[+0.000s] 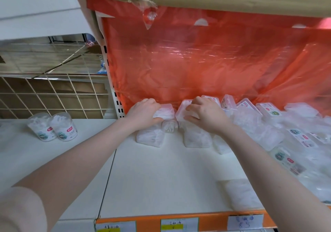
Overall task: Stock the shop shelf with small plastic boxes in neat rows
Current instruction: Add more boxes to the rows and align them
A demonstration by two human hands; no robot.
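At the shelf's back: my left hand (146, 112) grips one plastic box (163, 113).
Right hand (206, 114): fingers curled round a second box (182, 110).
Shelf (170, 174): white, loose boxes (268, 113) piled right.

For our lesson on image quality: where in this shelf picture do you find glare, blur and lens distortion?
Head view: glare streaks the red plastic sheet; the loose boxes at the right edge smear into a soft blur; the wide lens bends the orange shelf edge and stretches both forearms; the left hand and right hand stay fairly sharp.
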